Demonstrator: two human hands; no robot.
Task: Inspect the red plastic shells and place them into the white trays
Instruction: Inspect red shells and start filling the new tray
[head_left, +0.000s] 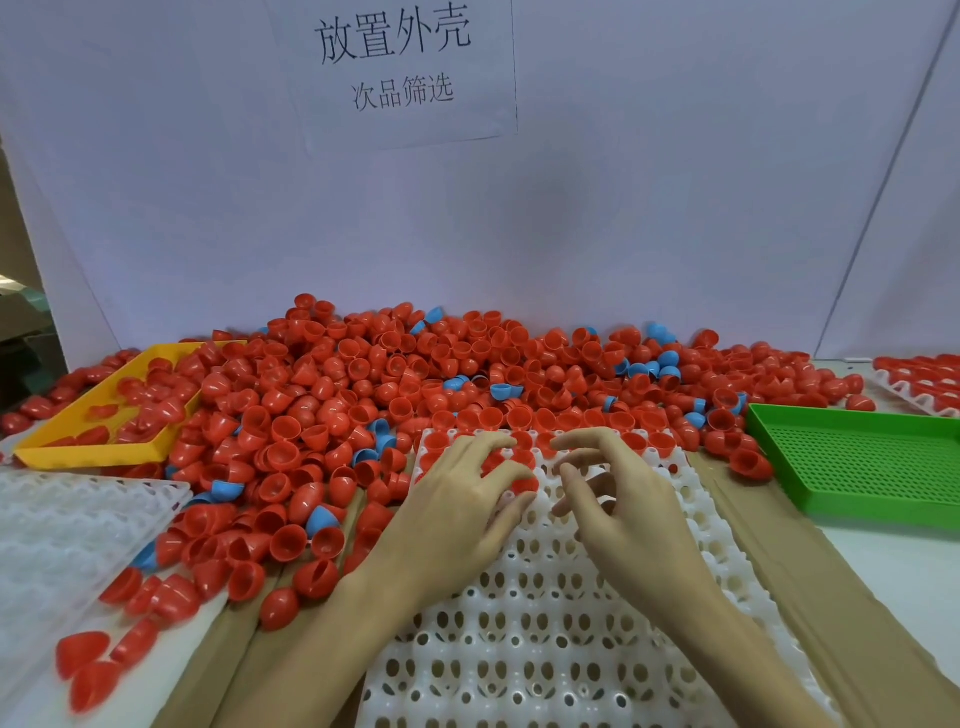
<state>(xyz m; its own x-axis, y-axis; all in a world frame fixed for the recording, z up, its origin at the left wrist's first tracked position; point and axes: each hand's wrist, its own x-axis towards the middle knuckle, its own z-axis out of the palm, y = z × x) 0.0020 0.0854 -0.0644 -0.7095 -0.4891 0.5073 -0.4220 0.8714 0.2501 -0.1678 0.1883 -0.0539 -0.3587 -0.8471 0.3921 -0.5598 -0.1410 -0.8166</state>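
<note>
- Presently, white tray (545, 623): centre landmark; only its far rows held red shells (524, 486).
- Left hand (457, 519): fingers spread loosely over the filled rows, gripping nothing evident.
- Right hand (623, 514): fingers lightly curled above empty sockets, nothing held.
- Loose shell heap (363, 395): behind and left of the tray.
- Advice: seat each shell squarely.
</note>
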